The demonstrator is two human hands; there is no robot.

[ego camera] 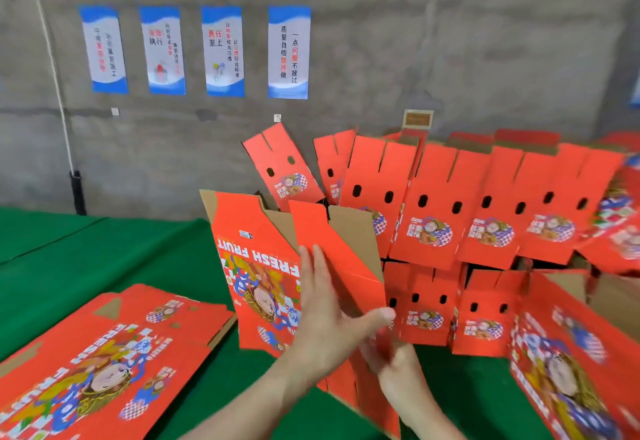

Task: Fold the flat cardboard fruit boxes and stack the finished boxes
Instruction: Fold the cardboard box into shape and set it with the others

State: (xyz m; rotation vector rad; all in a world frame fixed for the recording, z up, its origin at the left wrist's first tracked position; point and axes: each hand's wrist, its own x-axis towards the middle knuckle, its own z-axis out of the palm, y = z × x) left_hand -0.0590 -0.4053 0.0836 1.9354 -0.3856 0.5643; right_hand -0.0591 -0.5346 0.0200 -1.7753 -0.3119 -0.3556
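A half-folded red "FRESH FRUIT" box (256,259) stands upright in the middle of the green table, its brown inside showing. My left hand (325,311) lies flat against its red side flap, fingers spread, thumb hooked round the flap's lower edge. My right hand (391,360) is lower down and grips the box's bottom edge; its fingers are partly hidden behind the cardboard. A pile of flat red boxes (104,363) lies at the lower left. Finished boxes (433,211) are stacked in two rows behind and to the right.
The green table cloth (104,252) stretches left to a grey concrete wall with several blue-and-white posters (287,51). A white rope (52,58) hangs down the wall at left. Another red box (568,363) leans at the lower right.
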